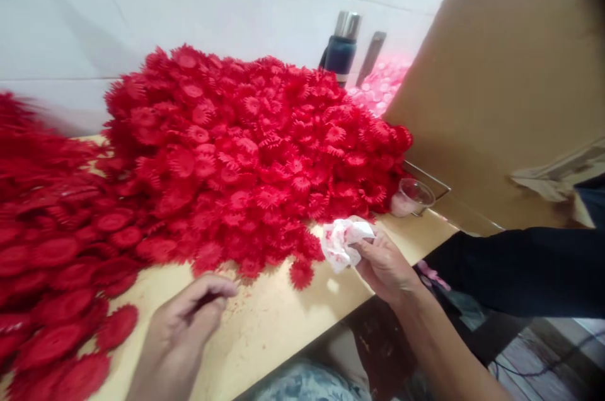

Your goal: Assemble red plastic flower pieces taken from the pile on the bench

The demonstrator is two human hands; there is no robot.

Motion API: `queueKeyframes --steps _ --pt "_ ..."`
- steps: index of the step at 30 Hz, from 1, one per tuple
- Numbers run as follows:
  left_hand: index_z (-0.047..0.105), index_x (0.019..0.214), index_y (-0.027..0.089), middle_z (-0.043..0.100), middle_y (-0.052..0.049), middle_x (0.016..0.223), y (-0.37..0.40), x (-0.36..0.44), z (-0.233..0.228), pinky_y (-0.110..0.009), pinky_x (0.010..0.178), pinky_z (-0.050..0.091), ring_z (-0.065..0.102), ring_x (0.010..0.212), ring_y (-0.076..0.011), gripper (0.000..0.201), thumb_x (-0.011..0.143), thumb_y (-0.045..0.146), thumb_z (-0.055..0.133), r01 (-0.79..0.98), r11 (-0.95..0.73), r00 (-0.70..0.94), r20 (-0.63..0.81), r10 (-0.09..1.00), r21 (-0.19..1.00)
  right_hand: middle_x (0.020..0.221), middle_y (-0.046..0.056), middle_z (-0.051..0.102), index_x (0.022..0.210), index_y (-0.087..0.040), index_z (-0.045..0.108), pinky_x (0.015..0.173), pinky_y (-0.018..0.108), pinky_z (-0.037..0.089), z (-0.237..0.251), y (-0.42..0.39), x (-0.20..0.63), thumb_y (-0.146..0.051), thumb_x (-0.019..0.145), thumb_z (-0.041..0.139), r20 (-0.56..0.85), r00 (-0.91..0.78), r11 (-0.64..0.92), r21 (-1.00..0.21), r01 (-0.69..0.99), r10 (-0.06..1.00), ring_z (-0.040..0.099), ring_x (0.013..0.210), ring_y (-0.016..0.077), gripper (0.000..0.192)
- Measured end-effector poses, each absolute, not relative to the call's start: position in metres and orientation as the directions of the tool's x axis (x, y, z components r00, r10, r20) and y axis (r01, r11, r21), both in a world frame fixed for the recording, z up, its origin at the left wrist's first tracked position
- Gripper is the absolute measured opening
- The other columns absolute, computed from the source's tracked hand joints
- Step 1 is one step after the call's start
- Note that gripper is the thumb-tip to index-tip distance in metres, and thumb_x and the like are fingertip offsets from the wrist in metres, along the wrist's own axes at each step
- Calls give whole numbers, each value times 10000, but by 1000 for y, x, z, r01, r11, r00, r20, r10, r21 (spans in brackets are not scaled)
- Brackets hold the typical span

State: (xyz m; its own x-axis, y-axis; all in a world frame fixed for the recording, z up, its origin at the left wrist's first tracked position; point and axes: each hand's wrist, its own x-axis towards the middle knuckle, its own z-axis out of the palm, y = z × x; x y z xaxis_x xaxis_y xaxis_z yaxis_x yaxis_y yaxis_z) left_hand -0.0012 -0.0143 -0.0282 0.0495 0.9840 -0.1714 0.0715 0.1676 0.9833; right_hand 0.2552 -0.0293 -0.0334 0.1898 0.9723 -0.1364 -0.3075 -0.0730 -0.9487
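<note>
A big heap of red plastic flower-shaped pieces [246,155] covers most of the pale wooden table [265,331]. My left hand [184,325] hovers low over the table's front edge, fingers curled and pinched together, nothing visible in them. My right hand [385,265] holds a crumpled white cloth [343,240] stained red, right next to the heap's near edge. One loose red piece [301,273] lies on the table between my hands.
More red pieces [51,275] spread along the left side. A clear plastic cup [412,197] stands at the table's right edge. A dark flask with a steel cap [341,48] stands behind the heap. A large cardboard box [505,73] fills the right.
</note>
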Motion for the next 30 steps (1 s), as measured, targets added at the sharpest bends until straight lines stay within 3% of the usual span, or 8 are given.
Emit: queueKeyframes --steps 4,8,11,14,20,24,26,30 --pt "687 689 186 534 15 543 -18 31 -7 -186 474 327 416 512 -100 121 688 298 642 135 167 154 -187 970 977 693 -8 578 737 -198 575 562 239 412 -31 -22 229 -410 546 777 -194 50 -150 -875 -460 980 518 583 117 349" --pt "689 815 175 589 -5 652 -12 46 -7 -205 564 377 507 619 -128 175 699 297 641 64 267 303 -274 913 962 648 -23 562 714 -181 578 533 204 387 -31 -21 213 -351 535 795 -208 -69 -214 -841 -497 976 494 558 95 329" --pt "648 723 156 588 4 656 -9 49 -12 -196 595 383 513 632 -114 111 684 260 652 -17 323 341 -298 892 946 630 -25 560 709 -169 582 522 189 373 -35 -21 207 -341 569 778 -185 -110 -215 -846 -488 977 479 549 85 296" --pt "564 612 150 502 48 551 -10 52 -15 -162 471 296 391 504 -62 142 679 253 636 -66 365 289 -332 898 929 661 -30 573 740 -177 587 534 178 383 -41 -22 203 -301 638 738 -118 -65 -135 -874 -466 991 489 563 75 220" --pt "437 547 175 382 85 473 -14 55 -19 -172 404 218 285 439 -56 198 684 217 573 46 287 149 -291 945 957 756 -15 582 876 -202 574 581 205 423 -42 -26 196 -176 769 584 86 81 90 -995 -51 993 539 655 104 111" --pt "418 526 181 398 67 499 -15 59 -20 -181 456 291 365 492 -77 227 708 228 544 274 113 121 -151 981 955 725 8 559 839 -183 608 593 234 404 -42 -31 191 -73 775 497 349 61 299 -871 391 935 515 656 120 169" --pt "418 541 189 414 61 517 -17 61 -20 -191 478 319 394 506 -88 226 732 241 526 331 45 150 -100 984 942 734 19 558 858 -176 609 597 241 406 -42 -34 190 -50 774 462 399 24 350 -828 438 917 517 667 127 212" --pt "460 649 203 490 42 588 -22 60 -22 -223 530 367 468 551 -118 161 800 256 461 388 -41 254 -64 965 921 761 30 551 841 -163 599 604 240 411 -38 -39 191 -92 817 432 287 -31 279 -896 345 958 524 686 127 183"
